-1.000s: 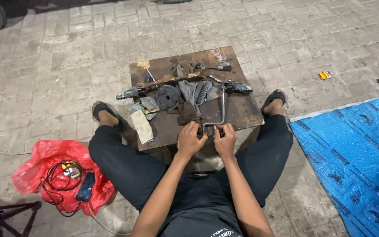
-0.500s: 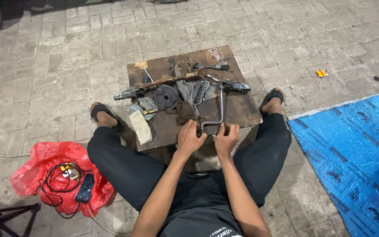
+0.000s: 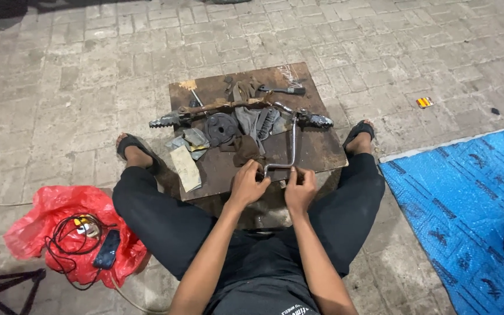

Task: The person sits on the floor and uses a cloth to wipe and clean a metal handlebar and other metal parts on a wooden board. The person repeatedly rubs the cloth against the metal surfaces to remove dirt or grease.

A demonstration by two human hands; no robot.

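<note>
Person sits on paved ground, legs spread around a low brown board (image 3: 316,153) used as a work surface. Both hands meet at the near edge of the board. Left hand (image 3: 247,184) is closed, fingers curled around the near end of a bent chrome lever (image 3: 291,146), at its lower bend. Right hand (image 3: 300,188) is closed too, pinching the same end of the lever from the other side; hands almost touching, what sits between the fingertips too small to tell. The lever runs straight up from the hands, away from the person, to a long rusty footpeg bar (image 3: 237,108) lying crosswise on the board beyond the hands. Bar has toothed pegs at both ends, left one (image 3: 161,121) overhanging the board edge.

Just beyond the left hand: brown rag (image 3: 245,149), dark round gear-like part (image 3: 221,126), grey cloth (image 3: 252,116). Left of the left hand: folded pale paper (image 3: 185,168) hanging over the board edge, some crumpled foil bits above it. Far side of the board: a dark-handled tool (image 3: 284,90).

Well left of the hands, on the ground: red plastic bag (image 3: 36,221) with black cable (image 3: 65,245) and a dark phone (image 3: 107,248) on it. Well right of the right hand: blue tarp (image 3: 462,210). Sandalled feet on either side of the board. Small orange-yellow object (image 3: 424,102) lies on the paving far right beyond the board.
</note>
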